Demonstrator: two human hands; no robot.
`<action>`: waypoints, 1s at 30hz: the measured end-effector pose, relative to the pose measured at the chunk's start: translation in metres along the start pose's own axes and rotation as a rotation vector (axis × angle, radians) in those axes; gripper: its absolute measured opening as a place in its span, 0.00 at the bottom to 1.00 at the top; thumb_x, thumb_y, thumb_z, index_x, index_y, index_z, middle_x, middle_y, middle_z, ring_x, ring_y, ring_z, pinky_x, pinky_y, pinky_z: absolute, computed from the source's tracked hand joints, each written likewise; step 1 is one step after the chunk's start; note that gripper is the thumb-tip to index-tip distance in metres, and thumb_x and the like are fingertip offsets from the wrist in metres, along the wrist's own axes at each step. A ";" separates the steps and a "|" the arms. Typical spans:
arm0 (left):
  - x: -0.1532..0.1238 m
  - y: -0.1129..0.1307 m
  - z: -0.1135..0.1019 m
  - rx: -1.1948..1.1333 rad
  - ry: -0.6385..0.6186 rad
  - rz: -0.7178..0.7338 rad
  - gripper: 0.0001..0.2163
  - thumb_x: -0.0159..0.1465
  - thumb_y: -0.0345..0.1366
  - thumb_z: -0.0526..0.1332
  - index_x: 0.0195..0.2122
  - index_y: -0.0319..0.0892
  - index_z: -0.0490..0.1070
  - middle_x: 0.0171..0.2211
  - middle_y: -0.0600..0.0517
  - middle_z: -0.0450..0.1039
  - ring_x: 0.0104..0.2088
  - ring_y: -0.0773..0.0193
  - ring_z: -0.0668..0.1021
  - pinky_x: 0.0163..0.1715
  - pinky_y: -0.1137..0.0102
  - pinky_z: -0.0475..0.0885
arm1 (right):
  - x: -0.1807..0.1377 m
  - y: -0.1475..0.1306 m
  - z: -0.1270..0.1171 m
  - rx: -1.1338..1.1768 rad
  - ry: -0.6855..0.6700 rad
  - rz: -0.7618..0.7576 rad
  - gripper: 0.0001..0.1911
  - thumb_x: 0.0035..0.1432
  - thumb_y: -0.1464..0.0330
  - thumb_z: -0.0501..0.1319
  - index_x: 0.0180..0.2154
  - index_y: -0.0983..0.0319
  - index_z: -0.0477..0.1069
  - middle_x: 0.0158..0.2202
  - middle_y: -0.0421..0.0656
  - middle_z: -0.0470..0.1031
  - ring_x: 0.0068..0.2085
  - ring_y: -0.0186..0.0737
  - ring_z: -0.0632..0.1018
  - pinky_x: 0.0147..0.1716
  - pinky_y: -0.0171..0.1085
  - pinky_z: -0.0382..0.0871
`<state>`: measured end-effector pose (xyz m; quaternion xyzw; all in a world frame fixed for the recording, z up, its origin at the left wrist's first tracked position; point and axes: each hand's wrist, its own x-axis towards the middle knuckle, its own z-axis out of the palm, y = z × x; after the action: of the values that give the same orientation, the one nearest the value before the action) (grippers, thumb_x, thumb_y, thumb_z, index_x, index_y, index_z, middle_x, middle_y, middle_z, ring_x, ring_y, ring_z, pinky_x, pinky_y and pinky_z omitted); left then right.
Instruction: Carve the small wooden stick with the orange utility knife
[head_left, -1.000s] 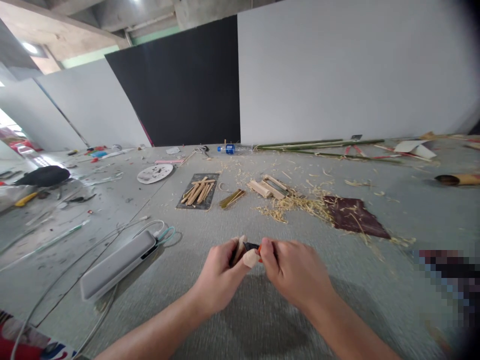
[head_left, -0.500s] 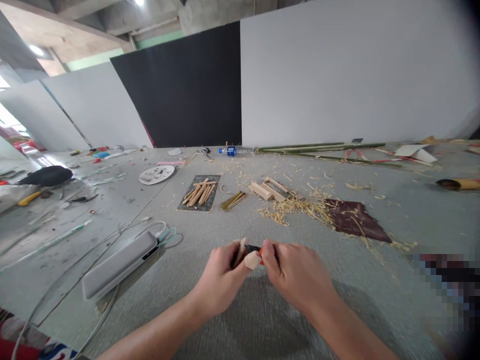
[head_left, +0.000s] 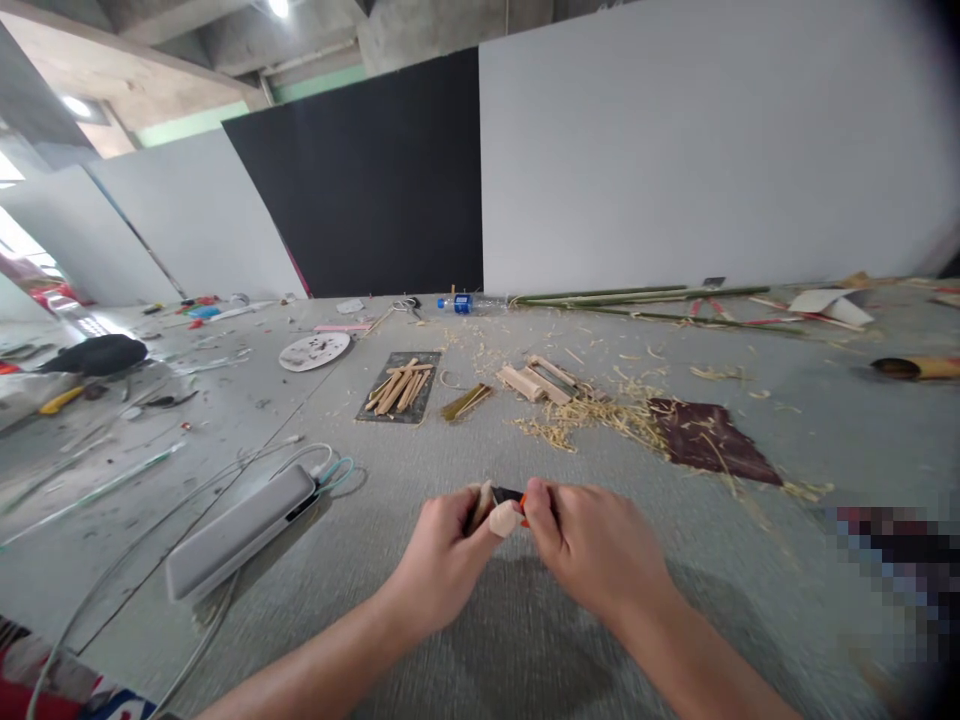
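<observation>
My right hand (head_left: 600, 545) is closed round a utility knife (head_left: 511, 496) with an orange body and a dark front end, which points left. Opposite it, my left hand (head_left: 439, 560) is closed, with pale wrapping on the thumb and on a fingertip. Between its fingers shows the edge of a small wooden piece (head_left: 478, 508), mostly hidden by the fingers. The knife's front end is at the left thumb and this piece; whether the edge touches the wood cannot be made out. Both hands are just above the grey surface.
Ahead lie a dark mat (head_left: 367, 412) with wooden sticks (head_left: 405, 388), wood blocks (head_left: 529, 382), shavings (head_left: 607, 415) and a maroon sheet (head_left: 712, 440). A power bank (head_left: 240, 535) with cables sits at left. Bamboo strips (head_left: 615, 297) and a bottle (head_left: 459, 303) lie by the partition.
Both hands keep nearly the same place and grip. The knife and right thumb have shifted very slightly to the right.
</observation>
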<state>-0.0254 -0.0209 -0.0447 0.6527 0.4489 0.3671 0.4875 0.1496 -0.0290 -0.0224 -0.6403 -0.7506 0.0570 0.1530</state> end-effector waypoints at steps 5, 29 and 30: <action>0.001 -0.001 -0.003 0.071 0.013 0.078 0.25 0.68 0.56 0.58 0.25 0.43 0.53 0.23 0.60 0.48 0.26 0.69 0.53 0.25 0.70 0.49 | 0.000 0.002 0.001 0.029 0.001 -0.011 0.34 0.72 0.58 0.38 0.26 0.58 0.74 0.24 0.44 0.79 0.25 0.41 0.76 0.25 0.39 0.45; -0.001 0.001 -0.001 -0.012 0.002 0.007 0.25 0.66 0.57 0.59 0.25 0.44 0.52 0.24 0.60 0.46 0.26 0.69 0.51 0.24 0.70 0.48 | 0.002 -0.001 0.000 0.023 -0.002 -0.006 0.33 0.72 0.58 0.38 0.25 0.59 0.74 0.24 0.45 0.79 0.25 0.41 0.77 0.26 0.39 0.45; 0.000 0.001 -0.001 -0.002 0.004 0.015 0.25 0.66 0.57 0.59 0.25 0.44 0.52 0.24 0.60 0.46 0.26 0.69 0.51 0.24 0.70 0.48 | 0.001 0.000 0.000 0.033 -0.002 -0.014 0.33 0.72 0.59 0.38 0.25 0.59 0.74 0.24 0.45 0.79 0.25 0.41 0.77 0.26 0.39 0.45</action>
<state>-0.0261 -0.0211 -0.0439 0.6548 0.4444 0.3726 0.4847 0.1489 -0.0276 -0.0223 -0.6324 -0.7541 0.0693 0.1631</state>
